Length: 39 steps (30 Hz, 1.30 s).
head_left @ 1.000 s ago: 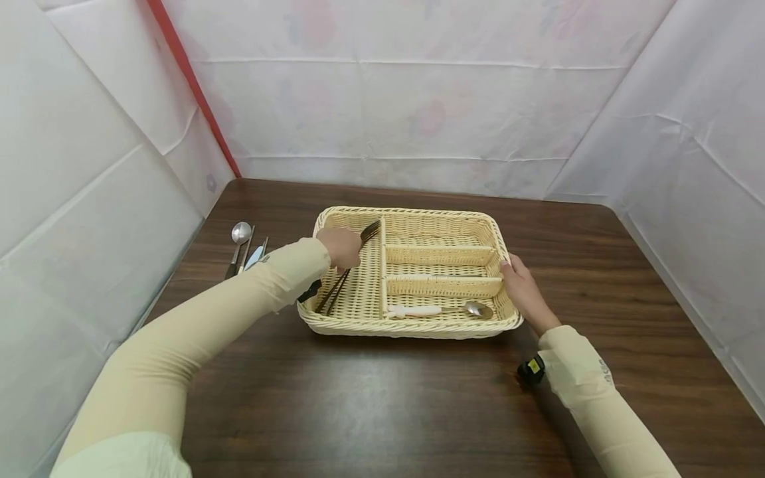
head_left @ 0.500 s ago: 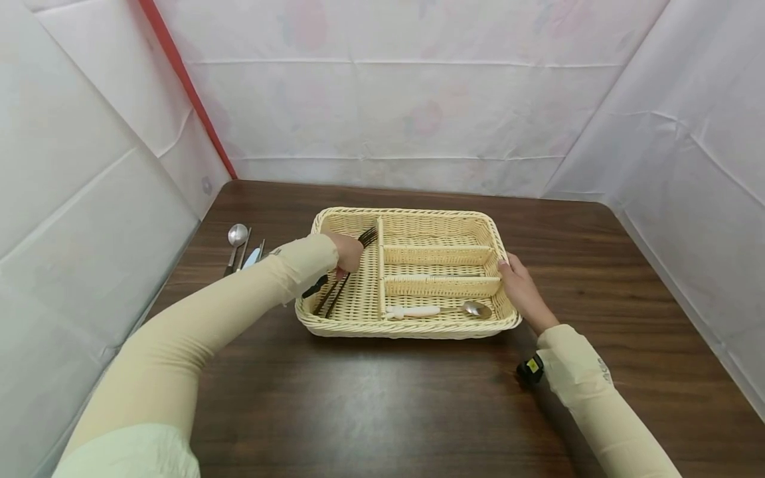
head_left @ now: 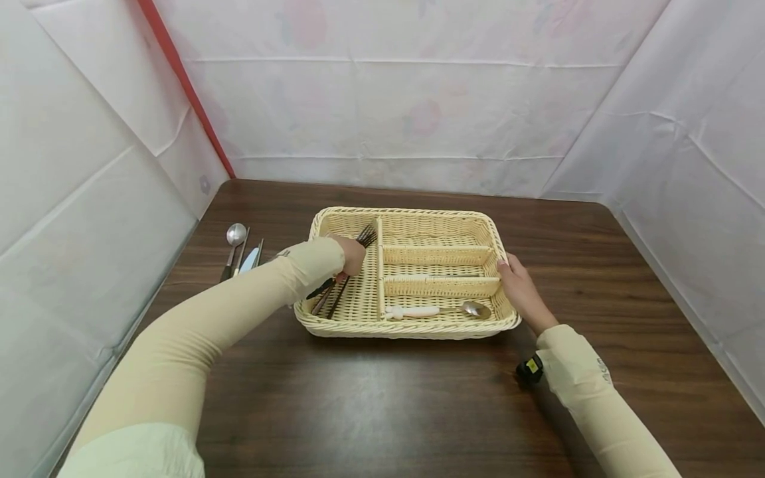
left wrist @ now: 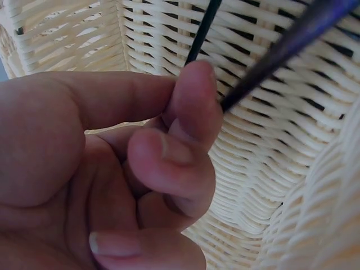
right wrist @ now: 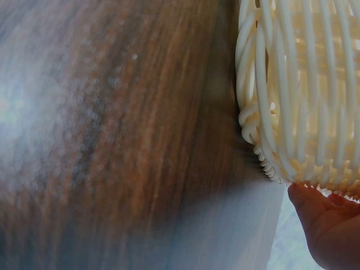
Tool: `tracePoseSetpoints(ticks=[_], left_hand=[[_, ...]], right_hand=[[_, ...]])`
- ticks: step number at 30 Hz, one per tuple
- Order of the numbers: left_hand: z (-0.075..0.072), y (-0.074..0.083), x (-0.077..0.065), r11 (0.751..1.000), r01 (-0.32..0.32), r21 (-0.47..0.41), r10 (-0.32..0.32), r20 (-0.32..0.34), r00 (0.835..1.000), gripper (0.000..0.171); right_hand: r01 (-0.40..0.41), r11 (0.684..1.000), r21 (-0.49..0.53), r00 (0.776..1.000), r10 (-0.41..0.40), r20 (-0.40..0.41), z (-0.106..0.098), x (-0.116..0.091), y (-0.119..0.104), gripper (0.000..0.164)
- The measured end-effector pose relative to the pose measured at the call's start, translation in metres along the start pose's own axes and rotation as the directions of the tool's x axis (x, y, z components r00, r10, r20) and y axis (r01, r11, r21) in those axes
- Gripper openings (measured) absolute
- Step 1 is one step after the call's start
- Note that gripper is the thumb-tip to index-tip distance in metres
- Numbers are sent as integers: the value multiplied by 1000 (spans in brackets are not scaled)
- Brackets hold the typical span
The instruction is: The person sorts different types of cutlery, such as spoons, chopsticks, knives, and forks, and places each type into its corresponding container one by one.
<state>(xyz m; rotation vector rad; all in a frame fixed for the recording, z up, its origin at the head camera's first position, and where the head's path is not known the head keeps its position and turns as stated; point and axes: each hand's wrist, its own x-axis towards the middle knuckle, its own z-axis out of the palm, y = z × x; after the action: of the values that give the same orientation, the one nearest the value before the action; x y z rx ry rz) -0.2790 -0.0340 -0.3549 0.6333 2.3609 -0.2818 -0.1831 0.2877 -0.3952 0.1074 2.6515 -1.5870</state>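
Note:
A cream woven cutlery basket [head_left: 439, 326] with several compartments stands on the table. Inside its long left compartment, my left hand [head_left: 351, 255] has its fingers curled at the dark forks. Their tines [head_left: 367, 234] show beyond the hand, and two dark handles [head_left: 338, 299] slant toward the near left corner. In the left wrist view, a dark fork handle [left wrist: 275, 59] runs in behind my fingertips; the contact itself is hidden. My right hand [head_left: 518, 284] grips the basket's right end, thumb over the rim. From the right wrist, the hand [right wrist: 332, 228] is partly visible at the weave.
A spoon with a pale handle [head_left: 418, 311] lies in the near right compartment. A thin utensil with a white handle [head_left: 412, 277] lies in the middle one. Left of the basket are a dark-handled spoon [head_left: 236, 234], a blue-bladed knife [head_left: 250, 259] and thin sticks.
My left hand has shifted a little right and nearer to me within the left compartment, with the tines now bunched together. The right hand keeps its grip on the basket.

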Motion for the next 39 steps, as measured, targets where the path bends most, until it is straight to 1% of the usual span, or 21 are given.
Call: tracePoseSetpoints(ticks=[2,4,7,9,11,14,16,19,21,23,25,27,28,32,35,39], left_hand=[[0,-1,-1,1000,0,1,0,-8,1000,26],[-1,-1,-6,1000,-3,-7,3,-18,1000,24],[-5,-4,-14,998,-5,-66,2,-47,999,19],[-9,-9,-22,993,-11,-115,1,-87,996,17],[-13,-16,-32,986,-18,-166,-6,-140,990,14],[-19,-31,-54,982,-19,-191,-24,-221,975,16],[-19,-43,-70,981,-2,-195,-51,-266,963,19],[-16,-64,-93,975,39,-217,-107,-312,944,24],[-10,-77,-106,969,67,-240,-147,-331,932,24],[-2,-90,-115,961,79,-264,-167,-327,930,25],[9,-102,-121,953,83,-292,-176,-309,935,25],[21,-112,-123,949,84,-304,-175,-286,942,25],[27,-116,-123,948,84,-307,-173,-273,946,26],[56,-128,-119,940,103,-325,-190,-249,950,23],[76,-132,-112,937,124,-327,-209,-239,948,24],[95,-135,-106,940,160,-300,-234,-228,945,24]], right_hand=[[4,1000,4,1000,-4,2,0,0,-1,53],[7,1000,11,1000,-7,3,0,1,0,53],[14,1000,7,1000,-14,-2,0,2,0,52],[12,1000,-3,1000,-12,-9,1,3,0,51],[11,1000,-8,1000,-11,-13,1,3,0,51],[9,1000,0,1000,-9,-12,1,4,-1,51],[11,1000,5,1000,-11,-10,1,4,-1,51],[13,1000,4,1000,-13,-5,1,3,-3,52],[11,1000,6,1000,-11,0,0,2,-4,52],[7,1000,11,1000,-7,4,-2,0,-4,53],[3,1000,13,1000,-3,3,-4,0,-3,53],[0,1000,9,1000,0,3,-6,-1,-1,53],[-2,1000,2,1000,2,0,-6,-1,-1,53],[-9,1000,-16,1000,10,6,-7,-1,2,54],[-15,1000,-15,1000,15,16,-5,-2,3,54],[-10,1000,-1,1000,10,26,-3,-2,2,55]])
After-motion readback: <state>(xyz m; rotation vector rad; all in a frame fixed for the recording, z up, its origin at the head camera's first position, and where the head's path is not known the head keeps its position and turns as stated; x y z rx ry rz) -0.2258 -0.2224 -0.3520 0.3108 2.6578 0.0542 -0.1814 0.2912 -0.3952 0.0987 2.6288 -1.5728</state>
